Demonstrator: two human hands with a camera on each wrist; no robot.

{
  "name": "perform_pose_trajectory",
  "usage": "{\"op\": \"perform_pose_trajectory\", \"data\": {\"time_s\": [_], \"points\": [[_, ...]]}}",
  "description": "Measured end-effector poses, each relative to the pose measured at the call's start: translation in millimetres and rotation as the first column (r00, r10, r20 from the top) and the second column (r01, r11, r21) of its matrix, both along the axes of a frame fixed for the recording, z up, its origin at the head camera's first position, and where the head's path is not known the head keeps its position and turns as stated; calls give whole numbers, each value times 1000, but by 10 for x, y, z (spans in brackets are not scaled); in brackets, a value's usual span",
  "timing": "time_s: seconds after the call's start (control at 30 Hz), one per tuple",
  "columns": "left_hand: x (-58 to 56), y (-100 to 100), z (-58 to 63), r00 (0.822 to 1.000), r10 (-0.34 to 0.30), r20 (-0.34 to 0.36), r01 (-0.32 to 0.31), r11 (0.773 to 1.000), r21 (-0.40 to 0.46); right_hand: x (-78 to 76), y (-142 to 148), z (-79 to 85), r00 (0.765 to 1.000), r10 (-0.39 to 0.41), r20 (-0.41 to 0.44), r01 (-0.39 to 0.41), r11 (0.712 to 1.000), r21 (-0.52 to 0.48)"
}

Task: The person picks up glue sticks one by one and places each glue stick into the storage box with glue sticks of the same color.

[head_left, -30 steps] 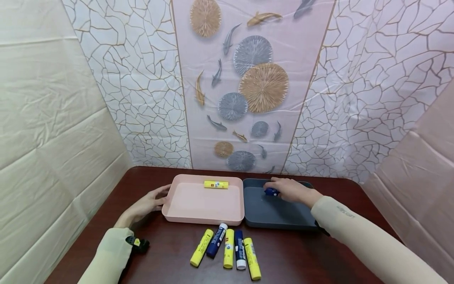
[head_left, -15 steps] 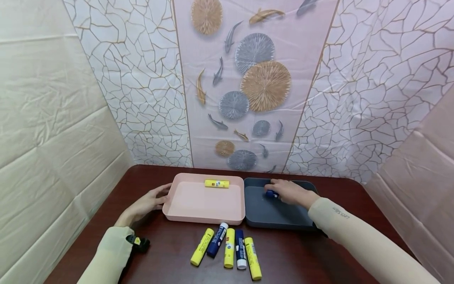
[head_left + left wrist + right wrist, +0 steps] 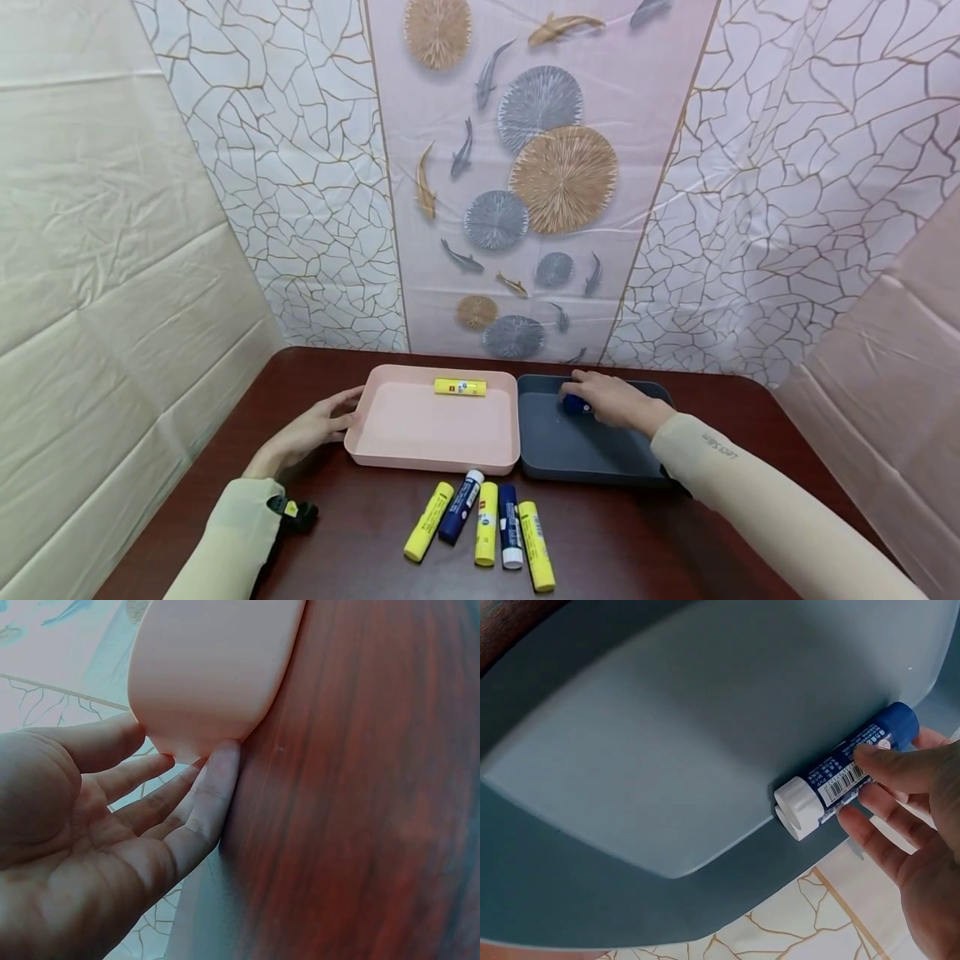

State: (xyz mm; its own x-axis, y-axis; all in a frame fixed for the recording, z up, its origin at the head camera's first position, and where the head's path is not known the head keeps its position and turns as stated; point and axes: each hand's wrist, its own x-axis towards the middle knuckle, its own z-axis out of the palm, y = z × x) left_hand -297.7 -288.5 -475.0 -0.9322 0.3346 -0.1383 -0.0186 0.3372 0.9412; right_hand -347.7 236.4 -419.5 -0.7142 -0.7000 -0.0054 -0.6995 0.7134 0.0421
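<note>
My right hand (image 3: 617, 402) is over the back of the dark grey-blue tray (image 3: 555, 454), its thumb and fingers around a blue glue stick (image 3: 576, 405). In the right wrist view this glue stick (image 3: 844, 776) has a white cap and lies along the tray's far wall. A second white cap edge (image 3: 786, 825) shows behind it, mostly hidden. My left hand (image 3: 303, 433) touches the outer left wall of the pink tray (image 3: 442, 467) with its fingertips, the fingers nearly straight in the left wrist view. One yellow glue stick (image 3: 460, 387) lies inside the pink tray.
In front of the trays, several glue sticks lie in a loose row on the dark red table (image 3: 360, 550): yellow ones (image 3: 428, 522) alternate with blue ones (image 3: 510, 525). Patterned cloth (image 3: 330, 208) hangs behind the table, with plain cloth walls at both sides.
Little differs. The blue glue stick under my right hand's fingers has shifted slightly and shows a bit more of its side. My left hand stays at the pink tray.
</note>
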Motion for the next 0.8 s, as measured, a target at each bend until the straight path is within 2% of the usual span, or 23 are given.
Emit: {"op": "perform_pose_trajectory", "data": {"time_s": [0.47, 0.7, 0.8], "points": [[-8, 15, 6, 1000, 0, 8, 0, 1000, -16, -12, 30, 73, 994, -87, 62, 88, 996, -5], [-8, 15, 15, 1000, -6, 0, 6, 1000, -22, -12, 53, 233, 979, -160, 124, 166, 985, -39], [-9, 15, -5, 1000, -3, 3, 3, 1000, -25, 0, 70, 303, 978, -160, 131, 170, 983, -66]]}}
